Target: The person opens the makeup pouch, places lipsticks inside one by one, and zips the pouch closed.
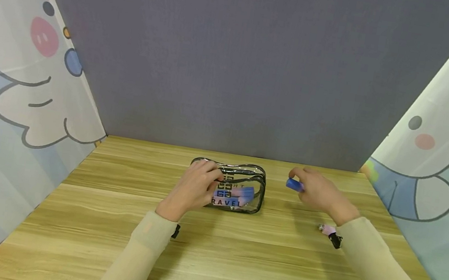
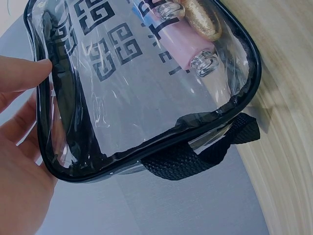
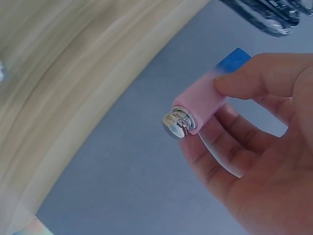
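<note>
A clear zip pouch (image 1: pixel 260 198) with black trim and dark lettering stands on the wooden table. My left hand (image 1: pixel 196 185) grips its upper left edge, thumb on the near side in the left wrist view and fingers behind. Through the plastic show pink-and-blue bottles (image 2: pixel 183 46) and a gold glittery piece (image 2: pixel 204 20). To the right of the pouch, my right hand (image 1: pixel 322 193) pinches a small pink-to-blue bottle (image 3: pixel 200 100) with a shiny rounded cap (image 3: pixel 175 125), held above the table and apart from the pouch.
A small pink item (image 1: pixel 328 230) with a black part (image 1: pixel 336 241) lies on the table (image 1: pixel 240 268) below my right forearm. A black strap (image 2: pixel 190 164) hangs on the pouch's side. A grey panel (image 1: pixel 244 65) rises behind; cartoon-printed sheets (image 1: pixel 437 118) flank both sides.
</note>
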Tool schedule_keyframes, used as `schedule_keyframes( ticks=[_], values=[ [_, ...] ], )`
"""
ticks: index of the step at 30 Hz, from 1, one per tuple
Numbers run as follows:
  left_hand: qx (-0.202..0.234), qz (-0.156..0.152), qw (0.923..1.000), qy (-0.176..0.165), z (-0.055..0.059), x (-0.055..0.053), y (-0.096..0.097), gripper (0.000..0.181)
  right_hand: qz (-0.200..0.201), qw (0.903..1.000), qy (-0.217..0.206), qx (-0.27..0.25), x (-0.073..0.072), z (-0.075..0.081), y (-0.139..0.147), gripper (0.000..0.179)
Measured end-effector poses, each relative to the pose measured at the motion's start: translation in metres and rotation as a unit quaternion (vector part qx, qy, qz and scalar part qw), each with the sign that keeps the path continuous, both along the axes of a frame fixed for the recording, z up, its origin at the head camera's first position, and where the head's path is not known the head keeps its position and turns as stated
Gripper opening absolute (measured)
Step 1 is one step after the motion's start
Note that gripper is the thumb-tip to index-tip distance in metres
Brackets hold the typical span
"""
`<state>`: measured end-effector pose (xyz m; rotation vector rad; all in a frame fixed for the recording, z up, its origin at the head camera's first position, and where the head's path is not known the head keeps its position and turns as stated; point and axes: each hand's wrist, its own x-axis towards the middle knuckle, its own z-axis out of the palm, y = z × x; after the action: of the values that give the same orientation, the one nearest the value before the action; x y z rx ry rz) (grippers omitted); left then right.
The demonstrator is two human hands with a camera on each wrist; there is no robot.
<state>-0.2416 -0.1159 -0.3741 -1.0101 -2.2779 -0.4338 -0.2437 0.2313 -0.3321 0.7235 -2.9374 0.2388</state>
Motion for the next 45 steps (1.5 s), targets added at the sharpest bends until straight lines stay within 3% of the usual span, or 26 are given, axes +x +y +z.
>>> schedule_keyframes(
  ticks=[22,35,45],
  values=[
    [-0.001,-0.002,1.0000,0.009,-0.001,-0.001,0.001,0.017,0.069,0.9950,0.063,-0.036,0.026,0.029,-0.037,0.039],
    [0.001,-0.005,1.0000,-0.001,-0.001,-0.001,0.000,0.019,0.082,0.9940,0.029,-0.066,0.022,0.039,-0.063,0.040],
    [-0.004,-0.005,1.0000,0.003,-0.001,-0.001,-0.001,0.019,0.109,0.9884,0.036,-0.100,0.015,0.044,-0.078,0.036]
  ],
)
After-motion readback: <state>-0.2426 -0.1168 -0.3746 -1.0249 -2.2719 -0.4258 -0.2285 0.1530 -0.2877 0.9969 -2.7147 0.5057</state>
